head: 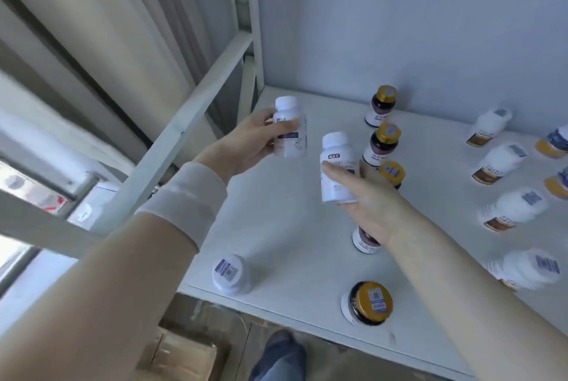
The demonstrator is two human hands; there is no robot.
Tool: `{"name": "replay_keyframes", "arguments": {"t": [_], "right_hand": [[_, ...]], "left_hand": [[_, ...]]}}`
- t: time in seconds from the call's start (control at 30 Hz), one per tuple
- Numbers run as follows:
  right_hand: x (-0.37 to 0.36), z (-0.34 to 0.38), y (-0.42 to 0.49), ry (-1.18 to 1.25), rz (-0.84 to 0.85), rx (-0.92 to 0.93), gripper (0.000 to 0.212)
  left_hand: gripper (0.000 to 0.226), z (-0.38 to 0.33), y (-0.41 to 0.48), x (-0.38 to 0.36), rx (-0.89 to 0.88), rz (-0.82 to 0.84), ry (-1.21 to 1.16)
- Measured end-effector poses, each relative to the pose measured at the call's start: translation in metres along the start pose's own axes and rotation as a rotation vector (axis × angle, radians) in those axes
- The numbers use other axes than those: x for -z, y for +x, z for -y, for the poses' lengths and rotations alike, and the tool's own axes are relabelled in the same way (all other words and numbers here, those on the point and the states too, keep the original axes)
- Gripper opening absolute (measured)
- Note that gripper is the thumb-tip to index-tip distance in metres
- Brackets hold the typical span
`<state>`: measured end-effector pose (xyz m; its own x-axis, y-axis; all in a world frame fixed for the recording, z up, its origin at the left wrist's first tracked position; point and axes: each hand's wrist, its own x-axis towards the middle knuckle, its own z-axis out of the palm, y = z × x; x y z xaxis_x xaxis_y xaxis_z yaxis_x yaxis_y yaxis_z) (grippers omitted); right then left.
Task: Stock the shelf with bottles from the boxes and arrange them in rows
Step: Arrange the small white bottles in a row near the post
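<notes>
We were mid-placing: left hand (255, 145) clasped a white bottle (290, 135) toward the shelf's (276, 227) back-left corner, right hand (373, 201) fingers (338, 173) clasped a second bottle (336, 153) beside it. Next, we judged, both needed standing in line.

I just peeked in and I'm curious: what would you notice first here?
Two hands are held out over the white shelf. The left hand grips a white bottle and the right hand grips a second white bottle. Beside the right hand stands a row of dark gold-capped bottles, and a row of white-capped bottles runs further right.
</notes>
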<state>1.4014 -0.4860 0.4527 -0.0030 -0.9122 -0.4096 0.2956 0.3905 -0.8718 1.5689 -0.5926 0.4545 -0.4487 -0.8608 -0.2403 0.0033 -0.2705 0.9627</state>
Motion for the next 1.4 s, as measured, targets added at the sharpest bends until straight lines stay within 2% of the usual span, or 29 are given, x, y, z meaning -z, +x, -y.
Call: {"name": "replay_keyframes", "arguments": {"t": [0.1, 0.2, 0.33, 0.57, 0.73, 1.17, 1.27, 1.33, 1.4], "right_hand": [[-0.006, 0.001, 0.036, -0.171, -0.097, 0.013, 0.039], [-0.011, 0.001, 0.071, -0.318, -0.183, 0.109, 0.038], [-0.013, 0.000, 0.115, -0.560, -0.231, 0.265, 0.044], [-0.017, -0.004, 0.182, -0.693, -0.285, 0.385, 0.053], [-0.015, -0.019, 0.207, -0.713, -0.229, 0.389, 0.051], [-0.012, -0.029, 0.211, -0.795, -0.249, 0.361, 0.058], [-0.010, -0.027, 0.210, -0.911, -0.218, 0.328, 0.074], [-0.005, -0.020, 0.201, -0.972, -0.226, 0.313, 0.082], [0.002, -0.009, 0.187, -1.060, -0.267, 0.331, 0.081]], "left_hand": [[0.045, -0.003, 0.050, 0.017, 0.023, -0.015, 0.063], [0.046, -0.006, 0.097, 0.026, 0.002, -0.033, 0.142], [0.056, -0.005, 0.152, 0.032, -0.078, -0.090, 0.425], [0.051, 0.003, 0.218, 0.042, -0.156, 0.008, 0.538], [0.049, 0.020, 0.234, 0.051, -0.187, 0.041, 0.557], [0.058, 0.028, 0.235, 0.050, -0.190, 0.022, 0.633], [0.079, 0.023, 0.228, 0.051, -0.145, 0.009, 0.766], [0.093, 0.017, 0.220, 0.055, -0.117, -0.027, 0.937], [0.095, 0.005, 0.206, 0.059, -0.086, -0.079, 1.143]]}}
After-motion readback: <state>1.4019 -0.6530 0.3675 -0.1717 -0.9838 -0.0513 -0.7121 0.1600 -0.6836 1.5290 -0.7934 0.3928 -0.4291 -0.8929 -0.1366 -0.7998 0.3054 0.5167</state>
